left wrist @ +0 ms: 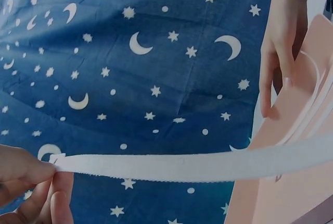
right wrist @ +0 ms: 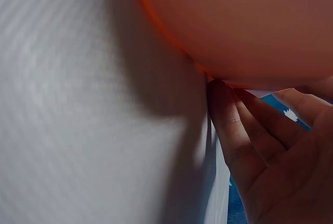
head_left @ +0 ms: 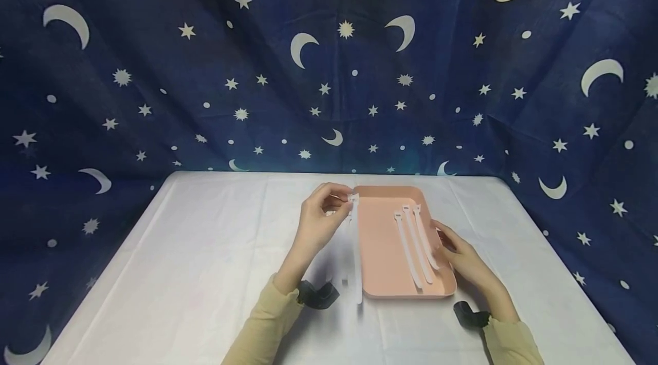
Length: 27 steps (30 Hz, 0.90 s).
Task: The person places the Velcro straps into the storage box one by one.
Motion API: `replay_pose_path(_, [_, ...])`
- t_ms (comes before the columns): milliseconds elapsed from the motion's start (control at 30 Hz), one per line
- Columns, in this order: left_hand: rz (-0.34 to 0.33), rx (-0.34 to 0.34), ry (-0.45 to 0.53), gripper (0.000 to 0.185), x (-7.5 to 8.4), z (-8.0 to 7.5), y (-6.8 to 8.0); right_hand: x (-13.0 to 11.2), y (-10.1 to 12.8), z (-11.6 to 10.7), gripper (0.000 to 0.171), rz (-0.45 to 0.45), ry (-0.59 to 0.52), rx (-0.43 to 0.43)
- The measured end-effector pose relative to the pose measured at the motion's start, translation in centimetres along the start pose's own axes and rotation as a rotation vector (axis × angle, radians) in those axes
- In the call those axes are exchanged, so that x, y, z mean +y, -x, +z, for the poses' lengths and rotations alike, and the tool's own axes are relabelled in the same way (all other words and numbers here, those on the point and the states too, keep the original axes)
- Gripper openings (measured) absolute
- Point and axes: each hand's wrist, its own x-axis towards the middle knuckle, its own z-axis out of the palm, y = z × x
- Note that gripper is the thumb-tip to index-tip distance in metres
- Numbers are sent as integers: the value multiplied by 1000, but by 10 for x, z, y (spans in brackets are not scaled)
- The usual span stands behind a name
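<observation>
Left hand [head_left: 323, 213], just left of centre in the head view, pinched the top end of a white strap [head_left: 354, 251] between thumb and fingertips, and the strap hung down along the left outer edge of the pink tray [head_left: 382, 251] toward the white tablecloth [head_left: 205, 268]. Right hand [head_left: 460, 256], at the lower right of the tray, had its fingers curled against the tray's right rim, apparently steadying it. Three more white straps [head_left: 417, 245] lay side by side in the tray's right half.

Risk, as I judged it: the pinch caught only the very tip of the strap, so a small slackening could have dropped it onto the cloth, where white on white would make it hard to find. A sideways pull might also have snagged the tray's edge and shifted the tray.

Hard to tell: whether the strap's lower end touched the cloth, since it blended in. The right wrist view showed only blurred tray underside and fingers [right wrist: 244, 146], so the thumb's hold stayed hidden.
</observation>
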Motion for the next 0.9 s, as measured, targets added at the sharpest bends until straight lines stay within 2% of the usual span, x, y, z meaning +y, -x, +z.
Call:
replay_pose_path(233, [114,-23,-10,22,7,10,-10,0,-1,-2,63,3,-3,5])
replay_pose_path(400, [153,-40,-4,22,9,19,-18,1,-1,0,63,5,-3,0])
replay_pose_path(567, [135,-59,11,20,10,31,-24,1,-1,1,63,-5,-12,4])
replay_pose_path(900, [23,-80,82,19,1,48,-28,0,0,0,63,-9,-4,6])
